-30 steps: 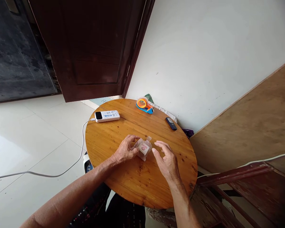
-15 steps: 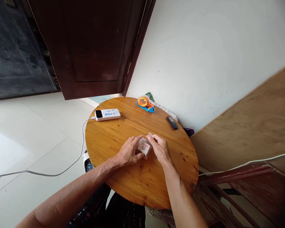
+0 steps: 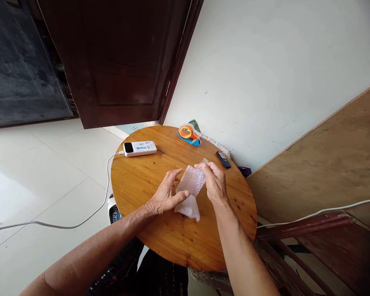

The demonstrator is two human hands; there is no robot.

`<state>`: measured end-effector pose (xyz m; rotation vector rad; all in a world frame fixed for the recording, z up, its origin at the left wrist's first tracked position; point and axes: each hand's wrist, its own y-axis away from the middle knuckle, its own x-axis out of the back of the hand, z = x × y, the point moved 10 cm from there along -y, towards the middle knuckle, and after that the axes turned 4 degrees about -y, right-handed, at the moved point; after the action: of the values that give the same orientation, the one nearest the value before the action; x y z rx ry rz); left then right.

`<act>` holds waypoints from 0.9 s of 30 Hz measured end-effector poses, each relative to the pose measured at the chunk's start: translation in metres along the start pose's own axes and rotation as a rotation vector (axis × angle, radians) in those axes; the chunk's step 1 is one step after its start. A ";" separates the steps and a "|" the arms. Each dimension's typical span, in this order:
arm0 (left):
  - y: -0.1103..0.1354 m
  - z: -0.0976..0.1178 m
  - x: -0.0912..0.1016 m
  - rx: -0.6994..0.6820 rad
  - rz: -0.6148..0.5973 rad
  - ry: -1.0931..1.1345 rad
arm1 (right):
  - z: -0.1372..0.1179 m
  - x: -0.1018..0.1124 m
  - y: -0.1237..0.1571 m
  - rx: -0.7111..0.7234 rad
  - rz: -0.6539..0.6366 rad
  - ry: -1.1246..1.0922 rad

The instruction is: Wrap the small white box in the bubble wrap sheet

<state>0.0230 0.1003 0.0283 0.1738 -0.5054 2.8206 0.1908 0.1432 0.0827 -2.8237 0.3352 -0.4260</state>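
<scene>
A sheet of clear bubble wrap (image 3: pixel 191 187) hangs above the middle of the round wooden table (image 3: pixel 160 238), its lower end bunched near the tabletop. My right hand (image 3: pixel 215 183) pinches the sheet's upper edge and holds it up. My left hand (image 3: pixel 168 193) is at the sheet's left side, thumb against the wrap and fingers partly stretched out. The small pink-labelled item seen earlier is hidden by the wrap.
A white power bank (image 3: pixel 139 148) with a white cable (image 3: pixel 64 225) lies at the table's far left. An orange and blue tape dispenser (image 3: pixel 188 135) and a small dark phone (image 3: pixel 223 159) sit near the wall. A dark door (image 3: pixel 120 61) stands behind; wooden boards (image 3: pixel 327 164) lean at the right.
My right hand closed in on the wrapped item, then lifted the bubble wrap's edge upward, unfolding the sheet. The pink-labelled item is no longer visible.
</scene>
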 end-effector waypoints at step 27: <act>-0.050 -0.051 -0.034 0.471 0.041 0.809 | 0.034 0.003 0.021 -0.052 0.027 0.242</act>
<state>0.0661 0.1552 -0.0088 -0.8561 0.3345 2.6753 0.1999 0.1302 0.0462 -2.8168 0.4384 -0.7666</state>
